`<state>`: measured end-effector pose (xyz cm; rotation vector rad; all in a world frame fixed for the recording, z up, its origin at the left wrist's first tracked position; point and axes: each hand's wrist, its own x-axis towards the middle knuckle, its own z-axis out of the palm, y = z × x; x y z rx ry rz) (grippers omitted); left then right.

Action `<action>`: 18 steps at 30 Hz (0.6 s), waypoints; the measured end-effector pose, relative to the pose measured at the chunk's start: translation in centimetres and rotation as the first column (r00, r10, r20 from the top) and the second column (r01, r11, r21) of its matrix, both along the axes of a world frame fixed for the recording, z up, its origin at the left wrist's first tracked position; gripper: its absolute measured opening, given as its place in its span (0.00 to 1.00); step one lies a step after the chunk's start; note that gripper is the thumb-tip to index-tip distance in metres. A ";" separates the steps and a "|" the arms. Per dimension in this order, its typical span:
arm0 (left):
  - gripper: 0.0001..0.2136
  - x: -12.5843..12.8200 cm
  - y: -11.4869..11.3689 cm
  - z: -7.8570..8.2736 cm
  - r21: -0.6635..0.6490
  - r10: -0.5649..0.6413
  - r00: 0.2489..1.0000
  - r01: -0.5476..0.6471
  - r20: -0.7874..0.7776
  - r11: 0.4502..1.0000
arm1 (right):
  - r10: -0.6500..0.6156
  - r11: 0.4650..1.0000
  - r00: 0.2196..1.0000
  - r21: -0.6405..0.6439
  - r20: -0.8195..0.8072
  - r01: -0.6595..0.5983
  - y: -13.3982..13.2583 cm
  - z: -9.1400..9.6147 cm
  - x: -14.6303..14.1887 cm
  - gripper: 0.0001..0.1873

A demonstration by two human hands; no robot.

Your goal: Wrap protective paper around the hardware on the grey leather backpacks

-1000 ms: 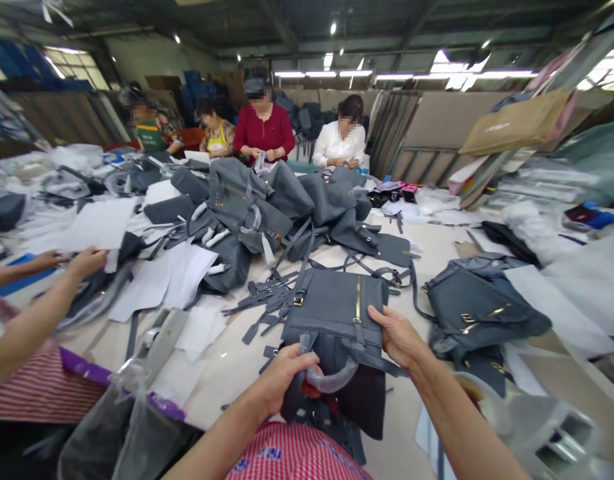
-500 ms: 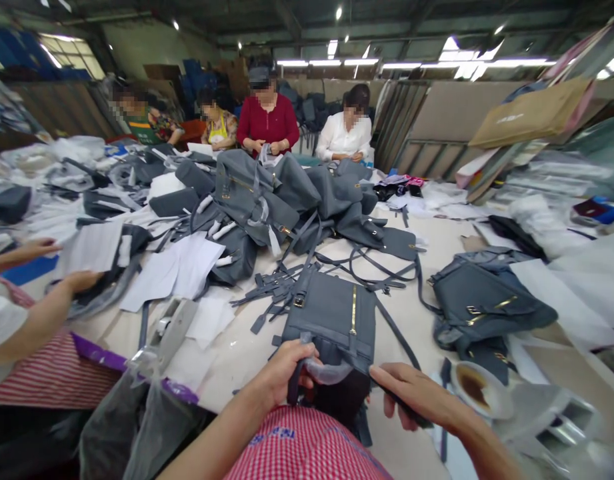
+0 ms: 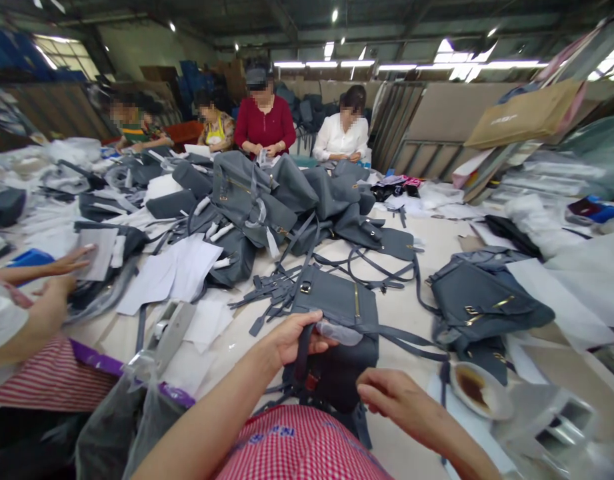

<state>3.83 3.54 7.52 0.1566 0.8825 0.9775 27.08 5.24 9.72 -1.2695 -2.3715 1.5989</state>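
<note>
A dark blue-grey backpack (image 3: 334,290) with a gold zip and a small buckle lies on the table before me. My left hand (image 3: 304,341) is closed round its top handle (image 3: 301,350), which has clear plastic wrap (image 3: 341,333) on it. Just off the bag's lower right corner, my right hand (image 3: 391,397) has its fingers curled together, and nothing shows in them. A long strap (image 3: 407,339) runs from the bag out to the right, apart from my right hand. The bag's near side is dark and partly hidden by my left hand.
Loose straps (image 3: 267,293) and a large heap of similar bags (image 3: 261,193) lie beyond. Another bag (image 3: 487,293) is at right, near a dish of brown liquid (image 3: 479,390) and a tape dispenser (image 3: 561,427). A co-worker's hands (image 3: 61,273) handle paper at left.
My right hand has let go of the strap, which now lies out to the right. My left hand has moved up and right with the handle, and the bag's near side shows more.
</note>
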 end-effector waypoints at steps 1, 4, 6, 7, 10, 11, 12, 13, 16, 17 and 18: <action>0.11 -0.1 0.6 0.2 -0.009 0.004 0.999 -0.004 0.032 1.000 | -0.033 0.997 0.999 -0.069 0.015 0.034 -0.7 -1.1 -0.2 0.15; 0.12 0.2 2.5 0.7 -0.037 0.003 0.994 0.001 0.111 0.999 | -0.177 0.936 0.975 -0.284 0.138 0.210 -2.0 -4.2 0.3 0.20; 0.12 0.6 3.6 1.0 -0.037 0.001 0.991 0.004 0.132 0.999 | -0.236 0.919 0.952 -0.272 0.197 0.284 -2.1 -6.0 1.1 0.22; 0.12 0.8 4.1 1.0 -0.036 0.001 0.991 0.004 0.132 0.999 | -0.273 0.924 0.949 -0.231 0.157 0.304 -1.9 -6.8 1.4 0.22; 0.10 1.2 5.0 1.4 -0.010 -0.036 0.994 0.037 0.104 0.999 | -0.426 0.880 0.897 -0.282 -0.114 0.382 -1.3 -8.4 1.3 0.25; 0.10 1.2 5.2 1.6 0.010 -0.078 0.994 0.078 0.073 0.997 | -0.491 0.840 0.851 -0.359 -0.184 0.407 -1.1 -8.7 0.9 0.26; 0.11 1.1 5.3 1.8 0.045 -0.133 0.991 0.132 0.018 0.990 | -0.567 0.785 0.791 -0.444 -0.231 0.433 -0.9 -8.8 0.4 0.26; 0.11 0.8 5.3 2.1 0.092 -0.182 0.981 0.188 -0.073 0.978 | -0.647 0.717 0.717 -0.529 -0.261 0.454 -0.8 -8.6 -0.2 0.26; 0.08 -0.7 5.3 3.4 0.229 -0.172 0.833 0.333 -0.525 0.915 | -0.824 0.520 0.487 -0.727 -0.289 0.449 -0.4 -6.8 -1.6 0.25; 0.07 -1.2 5.2 3.9 0.265 -0.080 0.721 0.352 -0.689 0.898 | -0.853 0.474 0.441 -0.765 -0.278 0.435 -0.2 -6.0 -1.8 0.24; 0.07 -1.8 5.0 4.5 0.302 0.050 0.568 0.359 -0.821 0.883 | -0.870 0.442 0.419 -0.789 -0.261 0.427 0.0 -5.0 -1.8 0.24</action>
